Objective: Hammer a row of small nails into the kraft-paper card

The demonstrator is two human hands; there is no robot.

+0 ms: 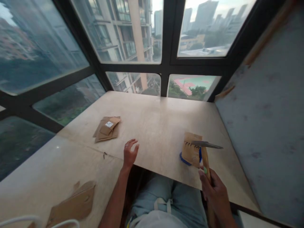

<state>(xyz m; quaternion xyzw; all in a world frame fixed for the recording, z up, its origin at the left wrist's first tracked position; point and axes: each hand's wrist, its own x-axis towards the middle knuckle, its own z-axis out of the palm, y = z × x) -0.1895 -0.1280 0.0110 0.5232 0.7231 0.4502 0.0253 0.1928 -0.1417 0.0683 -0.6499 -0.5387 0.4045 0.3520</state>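
My right hand (215, 190) is wrapped round the wooden handle of a hammer (206, 164), whose long dark metal head tapers to the right. Just beyond that hand lies a brown paper packet (191, 156) with a row of small dark nail-like pieces across it. Under the packet, a blue round object (184, 160) shows only at its edges. My left hand (130, 154) hovers at the table's front edge, holding nothing, its fingers loosely curved and apart. A ring is on one finger.
Several brown cardboard pieces (108, 129), the top one with a white label, are stacked left of centre. Small dark bits (104, 155) lie near a table seam. A brown cardboard piece (73, 204) and a white cable (21, 218) are at lower left. Windows and a wall (258, 133) border the table.
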